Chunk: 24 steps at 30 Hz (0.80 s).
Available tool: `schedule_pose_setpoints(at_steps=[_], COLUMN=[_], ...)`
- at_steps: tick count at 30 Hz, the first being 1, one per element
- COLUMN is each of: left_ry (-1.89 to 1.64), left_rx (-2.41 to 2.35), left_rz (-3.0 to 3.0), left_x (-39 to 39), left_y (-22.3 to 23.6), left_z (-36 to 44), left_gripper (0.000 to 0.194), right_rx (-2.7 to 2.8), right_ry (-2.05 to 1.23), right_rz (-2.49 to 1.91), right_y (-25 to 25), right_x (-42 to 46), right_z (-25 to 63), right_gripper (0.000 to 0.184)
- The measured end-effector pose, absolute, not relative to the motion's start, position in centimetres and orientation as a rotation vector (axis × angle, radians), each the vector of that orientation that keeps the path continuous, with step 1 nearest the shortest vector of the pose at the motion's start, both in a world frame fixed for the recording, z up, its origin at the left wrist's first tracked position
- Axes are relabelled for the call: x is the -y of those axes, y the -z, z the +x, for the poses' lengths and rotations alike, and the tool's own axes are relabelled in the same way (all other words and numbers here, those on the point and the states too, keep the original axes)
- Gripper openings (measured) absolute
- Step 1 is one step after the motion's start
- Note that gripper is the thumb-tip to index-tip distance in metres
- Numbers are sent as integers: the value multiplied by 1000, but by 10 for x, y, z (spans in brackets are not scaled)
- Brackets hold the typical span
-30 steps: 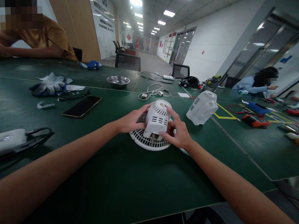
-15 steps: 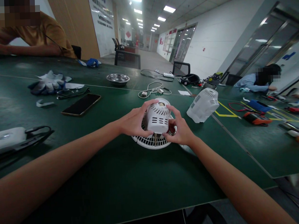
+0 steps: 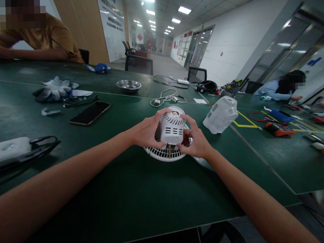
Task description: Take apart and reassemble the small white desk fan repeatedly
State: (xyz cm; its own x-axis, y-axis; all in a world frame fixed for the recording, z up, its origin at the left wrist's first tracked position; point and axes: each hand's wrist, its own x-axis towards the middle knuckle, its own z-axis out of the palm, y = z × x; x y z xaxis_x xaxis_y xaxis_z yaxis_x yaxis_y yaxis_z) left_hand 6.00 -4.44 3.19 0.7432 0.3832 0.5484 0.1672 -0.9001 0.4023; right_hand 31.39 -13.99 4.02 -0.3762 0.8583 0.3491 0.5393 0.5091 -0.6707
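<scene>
A white slotted plastic motor housing [image 3: 173, 129] is between my two hands, above a round white fan grille [image 3: 164, 155]. My left hand [image 3: 147, 131] grips its left side, thumb low near the bottom edge. From the right, my right hand [image 3: 195, 140] closes on it, one finger at the top and the thumb by the lower edge. A brownish shaft-like piece [image 3: 169, 150] shows below the housing. The hands and housing hide much of the grille. Right of my right hand, a second white slotted plastic cover [image 3: 220, 115] stands on the green table [image 3: 143, 200].
At left lie a phone [image 3: 89, 113], gloves [image 3: 54, 89] and a white device with a black strap [image 3: 13, 152]. Farther back are a metal bowl [image 3: 128, 86] and a coiled white cable [image 3: 168, 98]. An orange meter [image 3: 279, 129] lies right. Two people sit at the table.
Both hands keep the same grip on the housing. The whole view has shifted very slightly; nothing else visibly moves on the table.
</scene>
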Motion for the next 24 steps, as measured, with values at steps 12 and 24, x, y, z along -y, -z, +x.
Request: schedule_pose_setpoints(at_steps=[12, 24], left_ry=[-862, -998], left_rx=[-355, -782], left_rz=[2521, 2658], left_x=[36, 57], left_y=[-34, -23], left_z=[54, 72], left_gripper=[114, 96], right_rx=[2135, 1981], right_ry=[-608, -60], right_rz=[-1091, -1241], right_y=[-43, -34], right_x=[140, 134], right_z=[318, 313], right_gripper=[97, 96])
